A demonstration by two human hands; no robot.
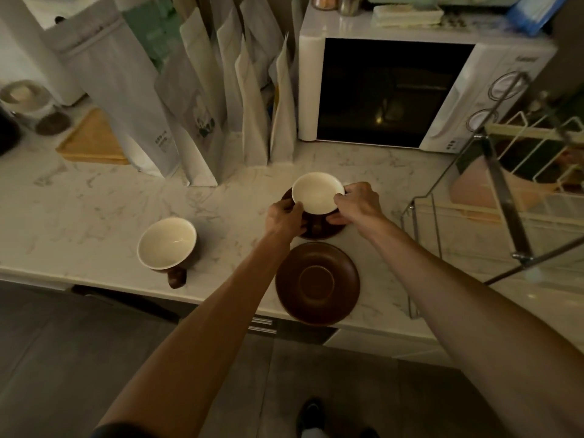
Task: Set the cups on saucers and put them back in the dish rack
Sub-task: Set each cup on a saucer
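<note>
A brown cup with a cream inside (pixel 317 192) stands on a brown saucer (pixel 319 233) at the middle of the marble counter. My left hand (pixel 284 218) grips that saucer's left edge, thumb against the cup. My right hand (pixel 358 203) holds the saucer's right edge, fingers by the cup's rim. A second, bare brown saucer (pixel 317 283) lies nearer me at the counter's front edge. Another brown cup (pixel 167 243) stands alone to the left, its handle toward me. The wire dish rack (pixel 505 200) is at the right.
Several paper bags (pixel 196 99) stand in a row behind the cups. A white microwave (pixel 410 90) sits at the back right. A wooden board (pixel 91 140) and jars (pixel 23 99) are at the far left. The counter edge (pixel 126 289) runs below the cups.
</note>
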